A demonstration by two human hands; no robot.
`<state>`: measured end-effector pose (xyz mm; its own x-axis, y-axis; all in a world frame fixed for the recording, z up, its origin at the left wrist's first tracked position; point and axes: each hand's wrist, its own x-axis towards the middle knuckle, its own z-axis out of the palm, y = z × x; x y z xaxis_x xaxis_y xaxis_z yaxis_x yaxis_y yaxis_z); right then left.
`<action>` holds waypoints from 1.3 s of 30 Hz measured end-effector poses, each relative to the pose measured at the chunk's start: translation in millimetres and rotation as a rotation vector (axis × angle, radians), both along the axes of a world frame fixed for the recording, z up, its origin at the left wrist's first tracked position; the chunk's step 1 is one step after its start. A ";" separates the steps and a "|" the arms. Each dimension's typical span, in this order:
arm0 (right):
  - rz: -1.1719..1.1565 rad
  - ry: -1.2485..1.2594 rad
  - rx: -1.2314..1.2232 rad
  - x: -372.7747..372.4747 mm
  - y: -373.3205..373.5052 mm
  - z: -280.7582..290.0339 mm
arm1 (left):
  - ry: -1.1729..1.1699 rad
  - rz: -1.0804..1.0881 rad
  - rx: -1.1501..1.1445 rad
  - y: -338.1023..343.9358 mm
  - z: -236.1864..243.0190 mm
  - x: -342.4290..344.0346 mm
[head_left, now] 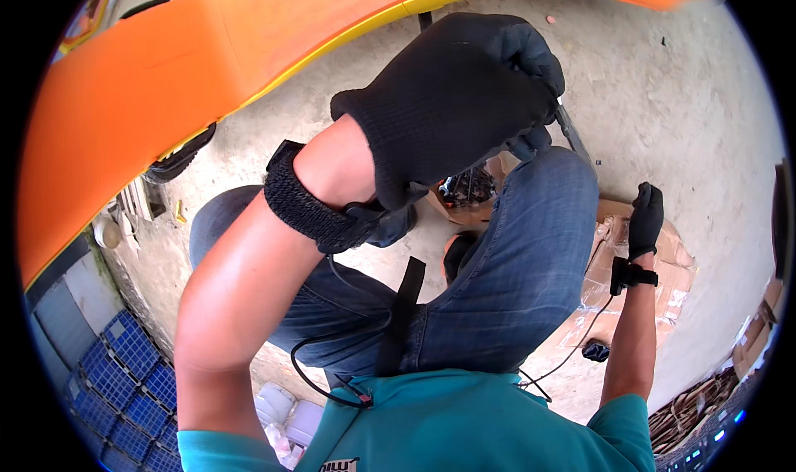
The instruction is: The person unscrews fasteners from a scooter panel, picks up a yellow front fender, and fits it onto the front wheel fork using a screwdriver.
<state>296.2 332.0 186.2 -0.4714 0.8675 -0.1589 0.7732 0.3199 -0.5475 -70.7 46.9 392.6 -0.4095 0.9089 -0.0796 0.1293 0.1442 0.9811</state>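
Note:
My left hand [464,99], in a black knit glove, is raised close to the camera and closed around a thin grey metal tool [574,133] whose shaft points down to the right. An orange and yellow body panel [166,65] runs just above it. My right hand [645,219], also black-gloved, rests palm down on flattened brown cardboard [676,265] on the concrete floor and holds nothing. Each wrist carries a black band with a cable. My jeans-clad knees lie between the two hands.
A small open cardboard box of dark parts [468,192] sits on the floor between my legs. A black tyre [178,161] shows under the orange panel. Blue crates [124,372] stand at lower left. A small black object [595,352] lies on the floor near the cardboard.

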 end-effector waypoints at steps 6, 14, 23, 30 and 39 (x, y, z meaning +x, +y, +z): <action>0.612 0.252 0.205 -112.4 -71.1 119.7 | 0.023 0.029 0.017 3.9 -13.5 -6.2; 0.308 0.444 -0.570 -187.2 -157.9 195.1 | 0.088 0.049 0.095 1.7 -9.8 -3.7; 0.409 0.195 -0.484 -170.3 -147.6 193.4 | -0.085 0.039 -0.081 1.1 3.3 0.8; 0.579 0.291 -0.372 -167.8 -147.1 188.3 | -0.014 -0.029 -0.032 3.0 2.8 -2.9; 0.943 0.379 0.076 -170.2 -137.2 192.0 | -0.089 -0.050 -0.086 4.4 6.7 5.0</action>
